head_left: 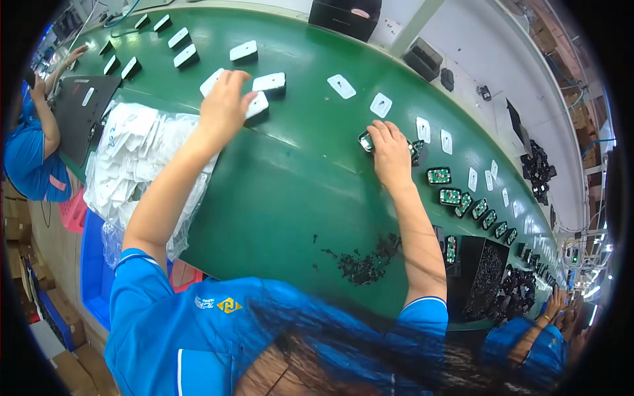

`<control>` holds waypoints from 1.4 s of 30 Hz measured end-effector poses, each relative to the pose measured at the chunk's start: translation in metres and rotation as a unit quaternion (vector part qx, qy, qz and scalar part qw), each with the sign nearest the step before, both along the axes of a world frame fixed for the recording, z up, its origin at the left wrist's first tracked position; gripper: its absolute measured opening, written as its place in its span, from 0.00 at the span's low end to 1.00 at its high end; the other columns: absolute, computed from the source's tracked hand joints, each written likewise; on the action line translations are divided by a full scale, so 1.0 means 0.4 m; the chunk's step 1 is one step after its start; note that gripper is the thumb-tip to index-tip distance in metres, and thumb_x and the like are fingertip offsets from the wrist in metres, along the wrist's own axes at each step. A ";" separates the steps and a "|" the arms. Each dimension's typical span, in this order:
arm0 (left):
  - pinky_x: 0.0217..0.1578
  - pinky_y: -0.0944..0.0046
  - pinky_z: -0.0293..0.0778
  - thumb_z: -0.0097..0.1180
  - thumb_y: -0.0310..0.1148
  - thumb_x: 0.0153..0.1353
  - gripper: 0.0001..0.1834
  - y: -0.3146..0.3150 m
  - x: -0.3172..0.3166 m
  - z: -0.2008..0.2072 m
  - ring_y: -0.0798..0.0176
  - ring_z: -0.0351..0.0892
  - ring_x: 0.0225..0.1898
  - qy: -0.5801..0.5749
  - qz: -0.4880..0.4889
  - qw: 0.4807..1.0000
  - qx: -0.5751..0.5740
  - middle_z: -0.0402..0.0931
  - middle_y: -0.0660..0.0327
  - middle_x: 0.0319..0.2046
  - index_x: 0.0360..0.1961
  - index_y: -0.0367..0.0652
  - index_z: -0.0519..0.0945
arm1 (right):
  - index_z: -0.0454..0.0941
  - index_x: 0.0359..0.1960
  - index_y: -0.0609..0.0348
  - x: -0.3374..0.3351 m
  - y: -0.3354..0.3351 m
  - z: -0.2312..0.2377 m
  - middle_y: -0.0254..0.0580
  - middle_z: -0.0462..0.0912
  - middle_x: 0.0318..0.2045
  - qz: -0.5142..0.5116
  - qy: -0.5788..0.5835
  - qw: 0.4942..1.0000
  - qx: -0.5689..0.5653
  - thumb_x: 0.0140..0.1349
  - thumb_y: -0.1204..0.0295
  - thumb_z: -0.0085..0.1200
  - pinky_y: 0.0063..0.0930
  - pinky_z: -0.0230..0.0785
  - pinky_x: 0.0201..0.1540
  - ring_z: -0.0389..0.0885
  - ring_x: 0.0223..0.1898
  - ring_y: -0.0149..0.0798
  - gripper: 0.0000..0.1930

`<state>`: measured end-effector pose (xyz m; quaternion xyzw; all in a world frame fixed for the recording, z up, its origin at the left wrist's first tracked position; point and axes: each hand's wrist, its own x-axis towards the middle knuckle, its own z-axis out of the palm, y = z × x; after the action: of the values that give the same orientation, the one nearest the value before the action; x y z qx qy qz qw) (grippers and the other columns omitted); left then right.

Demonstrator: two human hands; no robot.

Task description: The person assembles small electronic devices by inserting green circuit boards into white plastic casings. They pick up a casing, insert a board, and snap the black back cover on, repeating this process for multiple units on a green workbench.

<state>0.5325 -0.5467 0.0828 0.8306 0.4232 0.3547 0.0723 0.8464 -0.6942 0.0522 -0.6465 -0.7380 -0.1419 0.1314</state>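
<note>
My left hand (pixel 224 109) reaches over the far left of the green table, fingers apart, with its thumb by a white-topped black case (pixel 256 104). Just beyond it are another white-topped case (pixel 269 83) and one more farther back (pixel 243 51). A white piece (pixel 211 82) shows partly behind the hand. My right hand (pixel 391 150) is closed over a small black case (pixel 365 140), whose left end shows at the fingertips. Beside that hand, another case with a green circuit board (pixel 416 150) is partly hidden. Loose white plates lie beyond, one being a rounded plate (pixel 381 105).
A plastic bag of white parts (pixel 142 148) lies left, above a blue bin (pixel 96 270). Small black pieces (pixel 366 265) are scattered near me. Open cases with circuit boards (pixel 450 196) line the right, near a black box (pixel 485 277). Co-workers sit at left and right.
</note>
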 end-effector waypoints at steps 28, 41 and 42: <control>0.42 0.52 0.69 0.58 0.32 0.51 0.19 0.126 0.507 -0.183 0.50 0.69 0.45 0.141 -0.020 0.988 0.059 0.69 0.53 0.42 0.46 0.49 0.72 | 0.73 0.49 0.56 -0.179 -0.174 0.080 0.45 0.72 0.46 -0.059 0.205 0.970 -0.119 0.49 0.69 0.64 0.39 0.70 0.46 0.73 0.45 0.50 0.24; 0.56 0.55 0.64 0.48 0.11 0.43 0.38 0.041 0.338 -0.129 0.52 0.66 0.58 0.048 -0.333 0.938 -0.083 0.69 0.54 0.56 0.60 0.43 0.64 | 0.69 0.54 0.62 -0.075 -0.014 0.116 0.52 0.74 0.50 0.004 0.322 0.946 0.018 0.51 0.82 0.58 0.41 0.66 0.54 0.73 0.51 0.54 0.25; 0.58 0.55 0.63 0.47 0.10 0.42 0.39 0.036 0.328 -0.129 0.51 0.65 0.60 0.013 -0.331 0.938 -0.101 0.68 0.54 0.57 0.61 0.43 0.64 | 0.70 0.53 0.61 -0.068 0.023 0.115 0.51 0.74 0.49 -0.004 0.301 0.953 0.015 0.50 0.83 0.58 0.40 0.67 0.53 0.74 0.50 0.53 0.25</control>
<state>0.6636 -0.5323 0.0310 0.9167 0.1586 0.2552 0.2632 0.8190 -0.6852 0.0984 -0.6601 -0.6594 0.0478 0.3567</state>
